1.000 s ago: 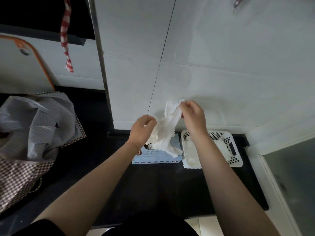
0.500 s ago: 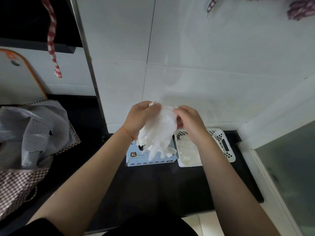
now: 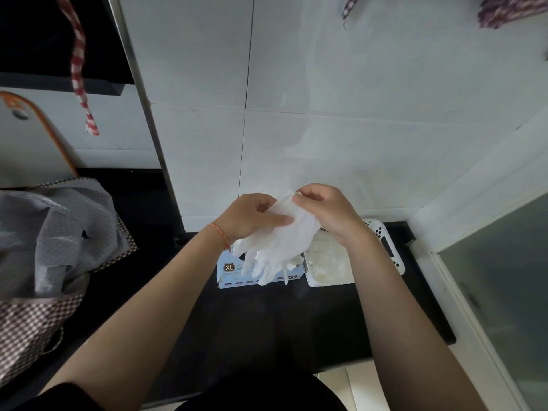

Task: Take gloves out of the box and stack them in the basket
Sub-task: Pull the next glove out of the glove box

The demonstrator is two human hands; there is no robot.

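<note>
We see two hands raised over dark bench [image 3: 296, 315]. Left hand [image 3: 247, 216] and right hand [image 3: 324, 212] both pinch cuff of one white glove [image 3: 280, 244], its fingers dangling above one blue box [image 3: 229, 269]. One white basket [image 3: 396, 258] just right of box, gloves piled inside, count unclear.

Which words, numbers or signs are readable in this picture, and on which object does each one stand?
"XL": in a dark badge on the front of the glove box, at its left end.
"XL": seemingly repeated at the right end of the same front, partly hidden by the hanging glove, so not certain.
Small print and a row of icons on the box front: too small and blurred to read.
No other readable text.
</note>
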